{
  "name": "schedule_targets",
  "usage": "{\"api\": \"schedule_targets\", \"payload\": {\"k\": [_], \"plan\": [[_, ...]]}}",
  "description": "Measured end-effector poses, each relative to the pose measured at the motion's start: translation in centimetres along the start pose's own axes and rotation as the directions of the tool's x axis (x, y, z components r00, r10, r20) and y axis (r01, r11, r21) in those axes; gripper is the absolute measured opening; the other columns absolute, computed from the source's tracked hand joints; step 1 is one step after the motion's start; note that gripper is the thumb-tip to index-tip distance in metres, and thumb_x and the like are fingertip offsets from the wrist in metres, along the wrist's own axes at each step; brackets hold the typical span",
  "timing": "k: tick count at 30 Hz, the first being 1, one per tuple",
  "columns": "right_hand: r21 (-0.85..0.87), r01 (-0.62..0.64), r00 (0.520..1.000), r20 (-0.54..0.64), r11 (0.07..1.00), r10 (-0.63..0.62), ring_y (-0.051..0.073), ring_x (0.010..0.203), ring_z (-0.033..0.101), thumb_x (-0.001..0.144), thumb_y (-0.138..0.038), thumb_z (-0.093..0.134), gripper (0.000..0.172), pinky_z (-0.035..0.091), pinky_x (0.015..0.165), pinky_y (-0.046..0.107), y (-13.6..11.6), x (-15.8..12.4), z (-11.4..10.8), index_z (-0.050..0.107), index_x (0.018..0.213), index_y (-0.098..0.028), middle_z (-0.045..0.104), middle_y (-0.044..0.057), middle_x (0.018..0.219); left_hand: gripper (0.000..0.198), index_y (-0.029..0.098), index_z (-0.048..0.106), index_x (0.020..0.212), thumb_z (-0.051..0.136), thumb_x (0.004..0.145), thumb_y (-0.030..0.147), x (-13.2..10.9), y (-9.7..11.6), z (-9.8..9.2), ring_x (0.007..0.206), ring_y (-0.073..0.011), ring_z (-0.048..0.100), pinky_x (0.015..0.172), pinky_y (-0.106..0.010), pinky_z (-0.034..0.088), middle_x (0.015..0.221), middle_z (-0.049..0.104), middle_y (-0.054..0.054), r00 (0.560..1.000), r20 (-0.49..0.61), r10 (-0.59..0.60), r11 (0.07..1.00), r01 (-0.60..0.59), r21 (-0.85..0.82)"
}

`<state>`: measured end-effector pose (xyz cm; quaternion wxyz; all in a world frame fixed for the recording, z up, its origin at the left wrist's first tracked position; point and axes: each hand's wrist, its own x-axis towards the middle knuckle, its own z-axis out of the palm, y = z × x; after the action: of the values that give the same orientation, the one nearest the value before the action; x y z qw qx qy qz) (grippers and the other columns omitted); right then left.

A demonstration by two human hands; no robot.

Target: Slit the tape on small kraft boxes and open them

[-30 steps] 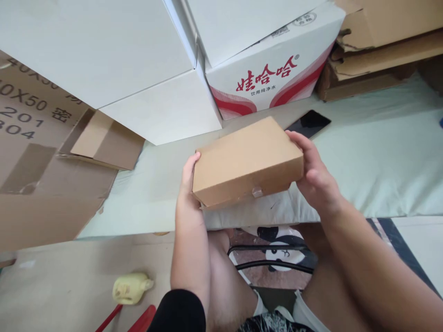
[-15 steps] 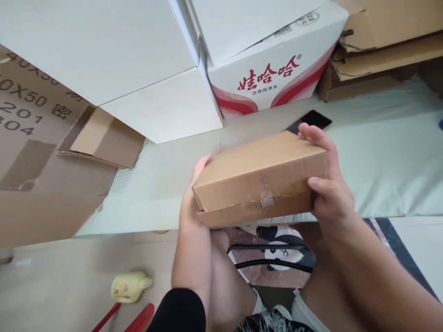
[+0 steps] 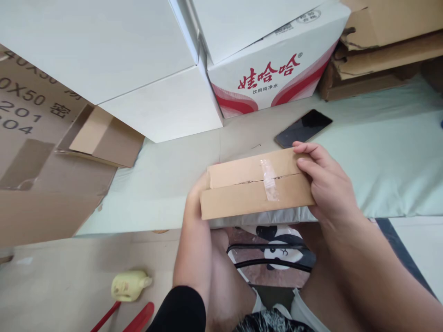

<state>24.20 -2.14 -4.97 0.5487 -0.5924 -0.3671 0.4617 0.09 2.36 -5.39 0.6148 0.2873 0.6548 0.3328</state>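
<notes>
A flat brown cardboard box [image 3: 235,196] is held up between my two hands, its long side facing me. Clear tape [image 3: 269,180] crosses the seam on that side. My right hand [image 3: 323,177] grips the box's right end, thumb and fingers at the upper corner. At the left end is my left hand [image 3: 198,191], closed round the box, with most of its fingers hidden behind it. A black phone [image 3: 304,128] lies on the pale green cloth [image 3: 384,152] just beyond the box.
White cartons [image 3: 162,103] and a red-and-white carton [image 3: 273,78] stand at the back. Large brown boxes are at the left [image 3: 44,166] and right [image 3: 398,23]. A yellow bottle [image 3: 128,285] lies on the floor.
The box has tilted so its taped side now faces up towards me and its top face is out of sight. My right hand has moved slightly down, and more of the phone shows.
</notes>
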Motion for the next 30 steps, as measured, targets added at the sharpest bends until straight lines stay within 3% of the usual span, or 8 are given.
{"api": "schedule_targets", "payload": {"k": [4, 7, 10, 13, 18, 23, 26, 30], "plan": [[-0.029, -0.013, 1.0, 0.017, 0.999, 0.014, 0.02, 0.089, 0.058, 0.082, -0.03, 0.061, 0.017, 0.041, 0.068, 0.031, 0.2, 0.3, 0.4, 0.065, 0.099, -0.028, 0.066, 0.002, 0.109, 0.021, 0.019, 0.059, 0.065, 0.065, 0.08, 0.033, 0.0, 1.0, -0.6, 0.057, -0.0152, 0.058, 0.059, -0.029, 0.046, 0.059, 0.056, 0.001, 0.982, -0.101, 0.16, 0.973, -0.14, 0.183], [-0.051, -0.022, 0.999, 0.023, 0.998, 0.023, 0.019, 0.089, 0.057, 0.082, -0.032, 0.061, 0.018, 0.041, 0.075, 0.032, 0.1, 0.3, 0.5, 0.065, 0.099, -0.028, 0.065, 0.001, 0.105, 0.014, 0.02, 0.065, 0.075, 0.066, 0.081, 0.032, -1.4, 2.2, -2.4, 0.074, -0.0141, 0.065, 0.071, -0.026, 0.05, 0.076, 0.067, 0.0, 0.884, -0.189, 0.427, 0.899, -0.393, 0.195], [-0.065, -0.015, 1.0, 0.022, 0.998, 0.017, 0.02, 0.093, 0.058, 0.081, -0.033, 0.061, 0.019, 0.042, 0.081, 0.034, 0.2, 0.3, 0.7, 0.064, 0.099, -0.028, 0.066, 0.001, 0.106, 0.022, 0.024, 0.072, 0.093, 0.061, 0.088, 0.043, -4.3, 3.2, -3.4, 0.105, -0.0192, 0.07, 0.093, -0.032, 0.054, 0.102, 0.075, -0.004, 0.746, -0.002, 0.666, 0.738, -0.658, 0.147], [-0.083, 0.026, 1.0, 0.014, 0.996, -0.025, 0.021, 0.099, 0.059, 0.083, -0.033, 0.059, 0.018, 0.043, 0.087, 0.037, 0.3, 0.1, 1.0, 0.063, 0.099, -0.028, 0.065, 0.001, 0.111, 0.024, 0.026, 0.073, 0.109, 0.063, 0.092, 0.04, -7.4, 3.7, -2.4, 0.123, -0.0225, 0.065, 0.111, -0.04, 0.048, 0.123, 0.073, -0.006, 0.62, 0.301, 0.725, 0.505, -0.774, 0.381], [-0.142, 0.098, 0.993, 0.08, 0.985, -0.088, 0.023, 0.109, 0.061, 0.088, -0.035, 0.053, 0.019, 0.048, 0.093, 0.039, 0.6, 0.3, 0.8, 0.06, 0.103, -0.028, 0.065, 0.003, 0.119, 0.041, 0.031, 0.068, 0.131, 0.063, 0.092, 0.044, -9.0, 3.8, 1.0, 0.152, -0.0384, 0.037, 0.125, -0.064, 0.027, 0.156, 0.053, -0.006, 0.707, 0.569, 0.42, 0.14, -0.67, 0.729], [-0.152, 0.168, 0.985, 0.073, 0.974, -0.158, 0.024, 0.108, 0.067, 0.098, -0.039, 0.038, 0.026, 0.052, 0.09, 0.041, 0.9, 2.4, -1.4, 0.055, 0.114, -0.027, 0.069, 0.008, 0.122, 0.043, 0.034, 0.064, 0.137, 0.058, 0.096, 0.045, -8.5, 4.0, 1.1, 0.154, -0.0374, 0.033, 0.125, -0.065, 0.025, 0.161, 0.048, -0.004, 0.735, 0.565, 0.376, 0.076, -0.632, 0.772], [-0.614, 0.202, 0.978, 0.081, 0.763, -0.193, 0.029, 0.109, 0.067, 0.09, -0.028, 0.05, 0.025, 0.049, 0.093, 0.044, 1.2, 3.6, -2.2, 0.06, 0.112, -0.022, 0.071, 0.012, 0.117, 0.044, 0.035, 0.064, 0.137, 0.06, 0.095, 0.045, -8.5, 4.0, 0.9, 0.155, -0.0375, 0.032, 0.126, -0.065, 0.024, 0.161, 0.048, -0.003, 0.735, 0.567, 0.371, 0.066, -0.63, 0.773], [-0.905, 0.157, 0.974, 0.207, 0.396, 0.089, 0.035, 0.109, 0.065, 0.091, -0.03, 0.05, 0.03, 0.048, 0.08, 0.041, 2.0, 4.3, -1.7, 0.067, 0.114, -0.02, 0.07, 0.018, 0.12, 0.044, 0.034, 0.064, 0.137, 0.062, 0.094, 0.043, -8.6, 3.9, 1.1, 0.154, -0.0366, 0.034, 0.126, -0.064, 0.025, 0.16, 0.049, -0.003, 0.734, 0.563, 0.379, 0.061, -0.627, 0.777]]}}
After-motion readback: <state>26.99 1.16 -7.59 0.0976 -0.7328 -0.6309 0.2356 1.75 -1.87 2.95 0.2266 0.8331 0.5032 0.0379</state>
